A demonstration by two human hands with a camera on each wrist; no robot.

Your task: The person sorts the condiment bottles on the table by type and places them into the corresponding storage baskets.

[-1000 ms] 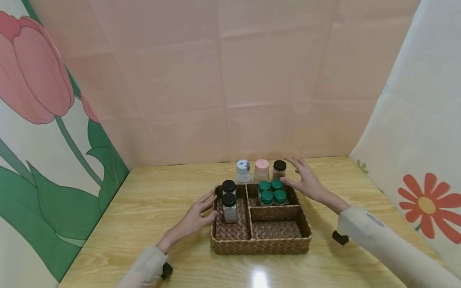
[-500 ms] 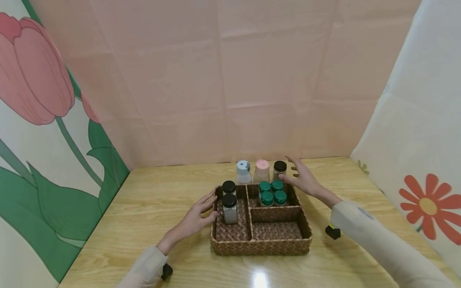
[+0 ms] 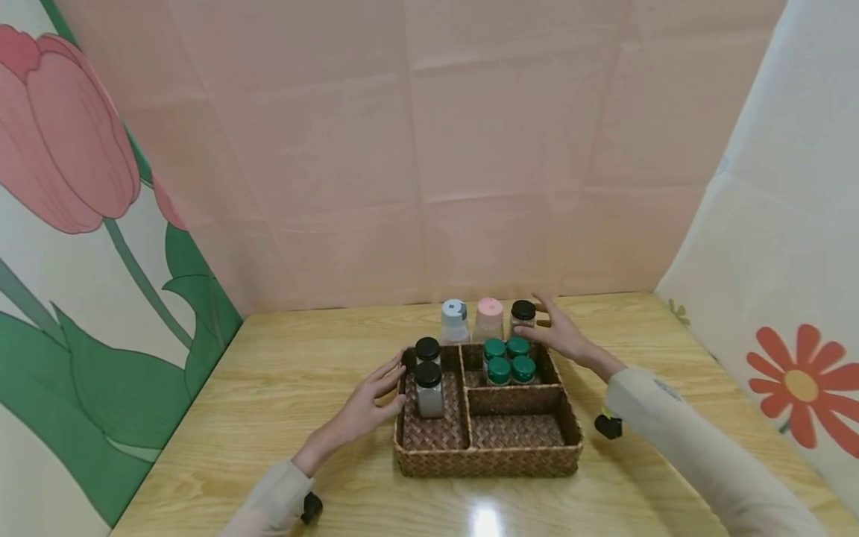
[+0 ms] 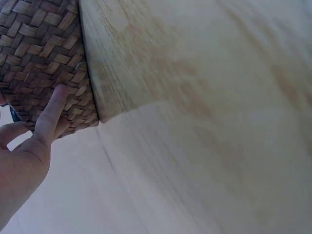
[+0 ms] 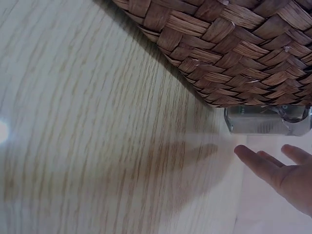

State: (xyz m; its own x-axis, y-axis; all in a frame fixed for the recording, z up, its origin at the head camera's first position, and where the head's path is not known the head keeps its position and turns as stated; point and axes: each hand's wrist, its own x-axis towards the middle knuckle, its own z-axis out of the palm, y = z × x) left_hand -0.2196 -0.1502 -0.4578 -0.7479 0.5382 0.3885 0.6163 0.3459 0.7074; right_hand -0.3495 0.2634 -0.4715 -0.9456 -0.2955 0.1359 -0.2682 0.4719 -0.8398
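Note:
A woven basket [image 3: 490, 463] with three compartments sits on the table. My left hand [image 3: 362, 406] touches its left side, fingers extended; in the left wrist view a straight finger lies against the woven wall [image 4: 48, 53]. Two black-lidded jars [image 3: 430, 399] stand upright in the left compartment. Several green-lidded jars [image 3: 499, 371] fill part of the back right compartment. Behind the basket's back right corner stands another black-lidded clear jar [image 3: 523, 314]. My right hand [image 3: 564, 337] reaches beside it, fingers spread; the right wrist view has a small gap between fingertips and clear jar [image 5: 258, 122].
Left of that rear jar stand a pink-capped container [image 3: 489, 319] and a light-blue-capped container [image 3: 454, 322], both behind the basket. The front right compartment [image 3: 517, 430] shows its bare woven floor. A pink backdrop [image 3: 416, 186] rises behind the wooden table [image 3: 282, 373].
My right hand has moved left and closer to the rear black-lidded jar, with its forearm following. The left hand, basket and jars stay in place.

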